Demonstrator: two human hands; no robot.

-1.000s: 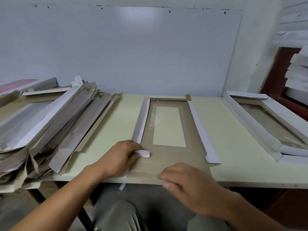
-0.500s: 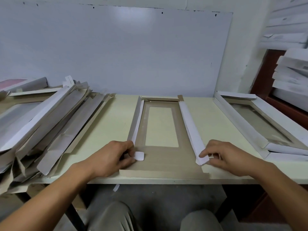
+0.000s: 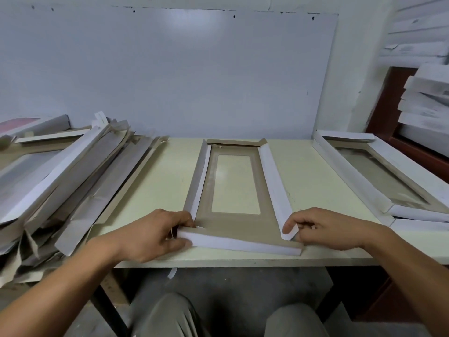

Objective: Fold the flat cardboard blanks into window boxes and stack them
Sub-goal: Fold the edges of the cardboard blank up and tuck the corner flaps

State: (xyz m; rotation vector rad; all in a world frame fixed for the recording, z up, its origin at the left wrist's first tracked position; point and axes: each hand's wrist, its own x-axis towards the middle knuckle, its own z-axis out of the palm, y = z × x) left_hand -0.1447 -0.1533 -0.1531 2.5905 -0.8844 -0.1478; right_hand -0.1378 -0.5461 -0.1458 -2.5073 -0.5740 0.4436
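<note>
A brown cardboard blank with a clear window point(image 3: 237, 223) lies in the middle of the cream table point(image 3: 167, 181), brown side up. Both long side flaps stand up, white outside. The near end flap point(image 3: 240, 244) is raised along the table's front edge. My left hand point(image 3: 155, 233) grips the near left corner, thumb on the end flap and fingers at the left side flap. My right hand point(image 3: 325, 228) pinches the small white tab at the near end of the right side flap.
A slumped pile of flat blanks point(image 3: 60, 181) fills the table's left side and overhangs its edge. A folded window box point(image 3: 386, 181) lies at the right. More white boxes point(image 3: 427, 98) are stacked on a shelf at the far right. A white board leans behind.
My right hand went from the near edge to the right flap's end. The near end flap, flat before, now stands up, and my left hand has shifted onto that corner.
</note>
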